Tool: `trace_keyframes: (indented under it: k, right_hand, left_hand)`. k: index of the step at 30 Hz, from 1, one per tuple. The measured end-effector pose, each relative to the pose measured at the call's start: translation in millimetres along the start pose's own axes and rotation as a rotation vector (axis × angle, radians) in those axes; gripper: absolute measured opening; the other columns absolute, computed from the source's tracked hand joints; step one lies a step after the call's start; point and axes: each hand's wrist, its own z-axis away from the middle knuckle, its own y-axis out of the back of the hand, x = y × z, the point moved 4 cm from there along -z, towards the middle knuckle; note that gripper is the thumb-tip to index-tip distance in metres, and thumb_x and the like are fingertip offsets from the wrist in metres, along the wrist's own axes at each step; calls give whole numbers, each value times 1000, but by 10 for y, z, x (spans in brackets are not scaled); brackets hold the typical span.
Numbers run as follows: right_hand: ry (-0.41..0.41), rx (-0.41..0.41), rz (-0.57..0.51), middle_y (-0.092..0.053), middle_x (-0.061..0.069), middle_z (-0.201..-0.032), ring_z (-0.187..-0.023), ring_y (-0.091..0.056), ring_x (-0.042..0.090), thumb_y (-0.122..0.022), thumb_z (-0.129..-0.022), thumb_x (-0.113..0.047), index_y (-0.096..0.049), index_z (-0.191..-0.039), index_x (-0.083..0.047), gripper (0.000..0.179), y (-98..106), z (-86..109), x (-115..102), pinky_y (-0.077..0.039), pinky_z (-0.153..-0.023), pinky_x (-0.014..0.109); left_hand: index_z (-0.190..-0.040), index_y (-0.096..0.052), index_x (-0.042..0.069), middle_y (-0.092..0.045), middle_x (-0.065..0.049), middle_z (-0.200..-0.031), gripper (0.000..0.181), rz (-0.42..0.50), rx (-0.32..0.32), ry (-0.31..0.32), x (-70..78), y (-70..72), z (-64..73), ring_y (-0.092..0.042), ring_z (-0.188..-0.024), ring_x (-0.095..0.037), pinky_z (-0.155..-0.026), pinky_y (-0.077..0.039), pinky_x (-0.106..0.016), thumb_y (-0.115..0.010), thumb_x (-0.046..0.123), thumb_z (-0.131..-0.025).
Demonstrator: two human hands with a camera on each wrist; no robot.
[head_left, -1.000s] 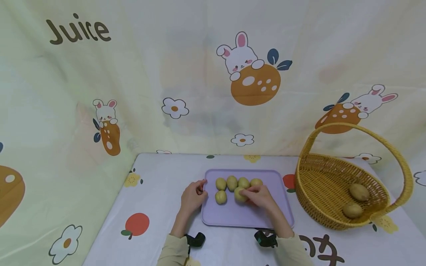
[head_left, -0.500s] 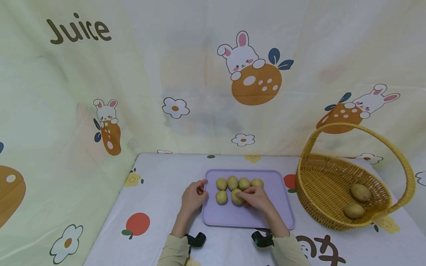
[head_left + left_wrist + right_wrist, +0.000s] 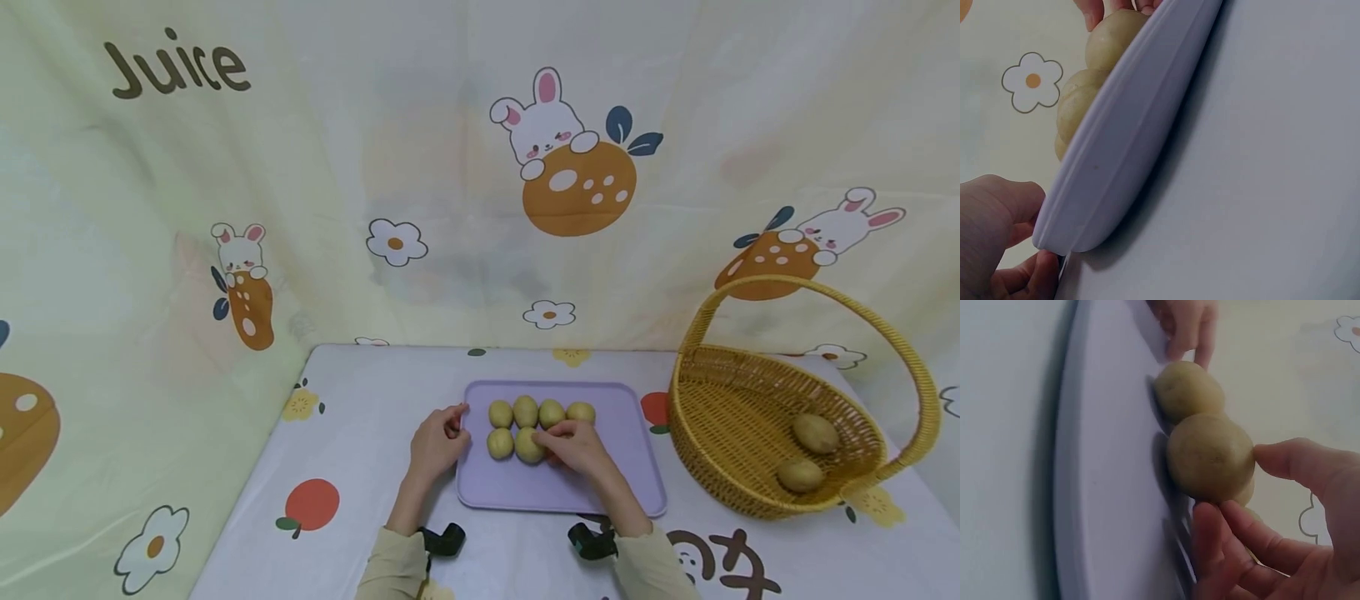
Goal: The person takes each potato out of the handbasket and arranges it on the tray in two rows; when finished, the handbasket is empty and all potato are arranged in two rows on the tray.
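My right hand (image 3: 577, 447) pinches a potato (image 3: 1210, 457) between thumb and fingertips, at the front row on the lilac tray (image 3: 555, 492). Just left of it sits another potato (image 3: 500, 444), the two side by side. Behind them runs a back row of several potatoes (image 3: 526, 412). My left hand (image 3: 437, 443) holds the left rim of the tray, thumb on the upper side and fingers beneath, as the left wrist view shows (image 3: 1007, 231). The fingers of the right hand partly hide the held potato in the head view.
A woven basket (image 3: 720, 475) with a tall handle stands right of the tray. Inside lie two browner potatoes (image 3: 816, 434) at its right side. A patterned cloth (image 3: 360, 467) covers the table, and a printed curtain (image 3: 450, 167) hangs behind.
My right hand has slid the potato to the left along the front row, up beside the other one. The left hand keeps its place at the tray's rim.
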Motion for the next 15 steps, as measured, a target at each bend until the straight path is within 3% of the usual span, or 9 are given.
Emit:
trace_keyframes:
  k: [15]
  right_hand:
    - [38, -64, 50, -71, 9, -76, -64, -67, 18, -70, -88, -21, -70, -94, 5, 26, 34, 32, -15, -48, -58, 30]
  left_hand:
    - [-115, -73, 11, -53, 5, -75, 39, -14, 7, 0, -21, -12, -3, -49, -67, -6, -60, -38, -25, -66, 12, -76]
